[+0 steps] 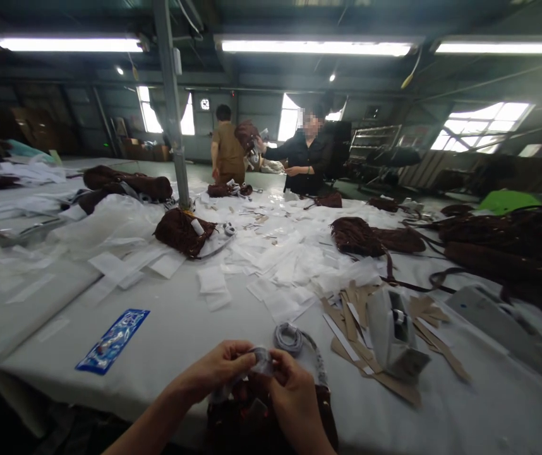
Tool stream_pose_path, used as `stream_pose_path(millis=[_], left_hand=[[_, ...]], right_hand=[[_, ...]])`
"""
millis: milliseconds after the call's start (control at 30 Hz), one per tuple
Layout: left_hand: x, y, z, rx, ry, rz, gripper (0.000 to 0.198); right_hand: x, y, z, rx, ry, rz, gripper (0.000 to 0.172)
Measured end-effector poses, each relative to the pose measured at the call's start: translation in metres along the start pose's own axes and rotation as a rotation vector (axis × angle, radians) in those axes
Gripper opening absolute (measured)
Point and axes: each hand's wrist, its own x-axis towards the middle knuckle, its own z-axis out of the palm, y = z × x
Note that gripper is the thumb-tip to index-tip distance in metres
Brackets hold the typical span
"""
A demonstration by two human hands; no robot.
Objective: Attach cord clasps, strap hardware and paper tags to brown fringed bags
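At the table's front edge lies a dark brown bag point(233, 424), partly covered by my hands and forearms. Just above it my left hand point(230, 366) and my right hand point(287, 376) meet, thumbs and fingers pinching a small piece of clear and greyish plastic wrapping point(262, 361) between them. What the wrapping covers cannot be made out. Beyond my right hand, a coiled strap in grey wrapping point(289, 338) lies on the table, and its wrapped length runs down to the bag's right side.
A blue packet point(112, 341) lies to the left. On the right, a grey tape dispenser point(397, 335) stands among brown card strips point(356, 316). White paper sheets point(280, 265) and brown bags point(183, 232) cover the table beyond, near a metal post point(172, 101). Two people point(306, 158) stand behind.
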Motion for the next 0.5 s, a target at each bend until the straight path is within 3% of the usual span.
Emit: stream_pose_path(millis=[200,333,500], left_hand=[[-0.007,-0.003,-0.006,-0.017,-0.091,-0.074,0.037],[-0.008,-0.001,-0.004,0.138,-0.148,-0.001,0.035],[-0.004,-0.006,0.002,0.271,0.001,0.153,0.038]], right_hand=[[-0.003,0.013,0.009,0.075,0.064,0.029,0.029],[-0.003,0.019,0.011,0.087,0.124,0.028,0.027],[0.0,0.018,0.012,0.099,0.136,0.039,0.031]])
